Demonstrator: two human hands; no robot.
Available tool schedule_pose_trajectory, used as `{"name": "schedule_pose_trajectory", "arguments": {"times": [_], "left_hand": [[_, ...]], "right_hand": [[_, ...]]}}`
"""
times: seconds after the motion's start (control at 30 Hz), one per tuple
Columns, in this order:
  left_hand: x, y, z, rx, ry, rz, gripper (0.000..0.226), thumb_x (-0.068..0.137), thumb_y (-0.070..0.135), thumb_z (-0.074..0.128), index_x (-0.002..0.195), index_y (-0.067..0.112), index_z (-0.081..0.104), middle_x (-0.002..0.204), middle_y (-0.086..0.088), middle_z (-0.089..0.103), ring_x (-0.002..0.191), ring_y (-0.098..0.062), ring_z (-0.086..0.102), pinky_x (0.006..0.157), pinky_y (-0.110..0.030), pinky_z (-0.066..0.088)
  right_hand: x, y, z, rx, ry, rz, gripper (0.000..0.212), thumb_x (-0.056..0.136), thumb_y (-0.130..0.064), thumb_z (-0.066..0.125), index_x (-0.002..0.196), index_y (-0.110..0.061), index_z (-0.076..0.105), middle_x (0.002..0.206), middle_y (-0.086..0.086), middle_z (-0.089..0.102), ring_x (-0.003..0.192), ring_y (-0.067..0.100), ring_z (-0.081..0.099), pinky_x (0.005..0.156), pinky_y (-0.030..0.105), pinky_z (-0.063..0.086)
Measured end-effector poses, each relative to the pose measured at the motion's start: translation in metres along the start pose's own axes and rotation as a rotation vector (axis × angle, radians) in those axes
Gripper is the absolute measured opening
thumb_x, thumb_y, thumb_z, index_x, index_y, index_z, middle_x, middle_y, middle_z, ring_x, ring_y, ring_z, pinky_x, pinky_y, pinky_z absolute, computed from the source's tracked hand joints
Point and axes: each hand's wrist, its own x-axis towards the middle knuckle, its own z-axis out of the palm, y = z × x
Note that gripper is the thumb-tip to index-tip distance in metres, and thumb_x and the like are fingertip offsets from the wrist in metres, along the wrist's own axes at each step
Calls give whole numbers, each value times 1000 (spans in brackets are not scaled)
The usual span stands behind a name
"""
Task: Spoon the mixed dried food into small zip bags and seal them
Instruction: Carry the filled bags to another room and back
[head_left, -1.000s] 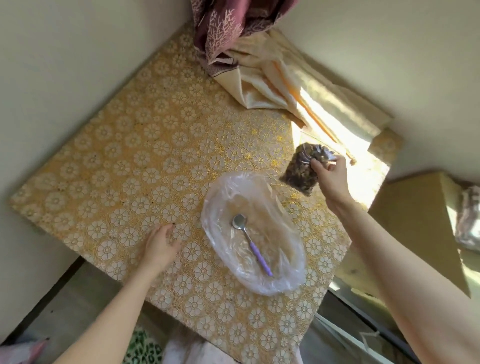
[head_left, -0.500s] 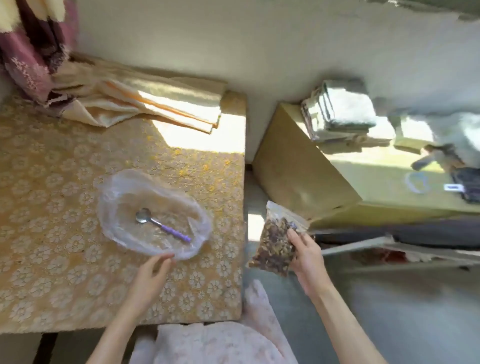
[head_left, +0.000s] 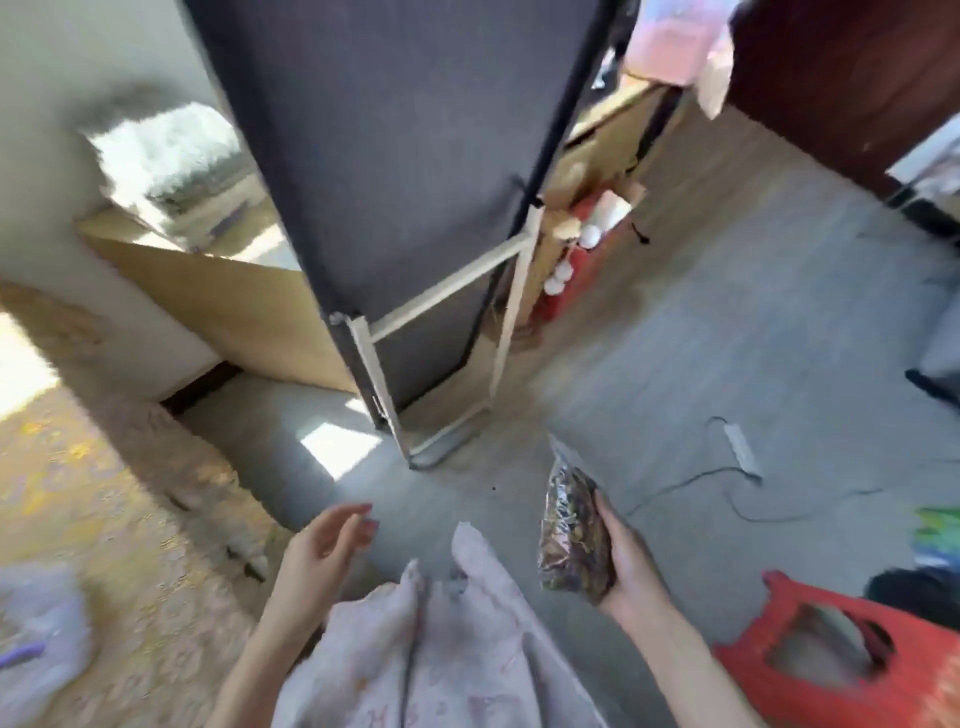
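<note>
Swung off the table (head_left: 78, 493) — right hand (head_left: 631, 556) grips filled bag (head_left: 571, 535), left hand (head_left: 324, 545) loosely open.

The zip bag (head_left: 571, 535) is clear plastic over dark brown mixed bits; the tablecloth (head_left: 78, 499) is yellow with a pale floral pattern; the stool (head_left: 841, 675) is red; the upright panel (head_left: 395, 156) dark grey; the floor (head_left: 727, 338) grey.

Grey floor (head_left: 727, 332), dark upright panel (head_left: 395, 130), red stool (head_left: 831, 670), sunlight patches
</note>
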Motion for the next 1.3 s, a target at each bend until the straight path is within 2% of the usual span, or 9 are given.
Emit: {"name": "schedule_pose_trajectory", "arguments": {"times": [0.1,0.2,0.37,0.57,0.67,0.8,0.93,1.1,1.3], "left_hand": [[22,35,47,86,-177,73,20,96,8,43,103,7,62,88,-11,69,82,-22,64,77,-26,48],[45,67,82,175,-317,143,18,95,6,44,102,6,61,88,-12,68,75,-16,65,71,-16,49],[82,102,135,295,-476,184,19,95,6,44,101,10,61,87,-6,70,76,-19,66,75,-30,50],[145,144,205,253,-491,146,21,94,3,46,91,14,64,77,-1,70,73,-21,64,65,-24,51],[188,176,240,294,-536,189,27,94,0,46,88,20,63,79,-2,70,76,-21,66,63,-16,52],[243,236,291,484,-657,264,21,94,4,45,95,16,63,84,-2,69,83,-20,66,76,-29,51],[289,302,345,641,-749,396,18,94,9,48,103,11,63,88,-2,69,84,-16,66,80,-32,51],[320,366,427,611,-797,421,19,94,9,48,106,6,63,91,-9,70,86,-23,66,82,-39,52],[345,404,524,530,-772,391,17,94,9,47,102,15,61,87,-2,69,83,-17,65,76,-28,49]], "right_hand": [[-5,-12,-50,137,81,-7,37,95,-39,47,89,-11,71,71,6,73,54,18,69,41,27,52],[-9,-20,-83,309,153,-47,48,95,-39,47,70,-12,77,71,6,74,54,17,69,41,25,52],[-9,-36,-115,646,212,-81,32,94,-36,49,93,-12,70,73,8,74,56,22,69,42,28,52],[24,-88,-134,917,242,-230,37,95,-30,48,83,-12,78,80,6,74,61,19,71,49,31,57],[49,-134,-137,948,285,-291,37,95,-30,49,80,-15,79,83,4,75,64,19,71,52,31,58],[76,-207,-136,962,328,-373,31,92,-29,52,82,-17,79,87,3,75,71,18,72,55,29,58],[96,-268,-141,979,355,-417,34,94,-30,50,80,-20,79,89,3,75,75,16,72,57,28,58],[119,-331,-159,1015,390,-388,35,93,-33,51,78,-18,79,89,6,75,74,19,73,51,28,55],[162,-423,-204,1050,379,-392,45,97,-32,45,72,-19,79,83,4,75,71,17,72,49,27,55]]}}
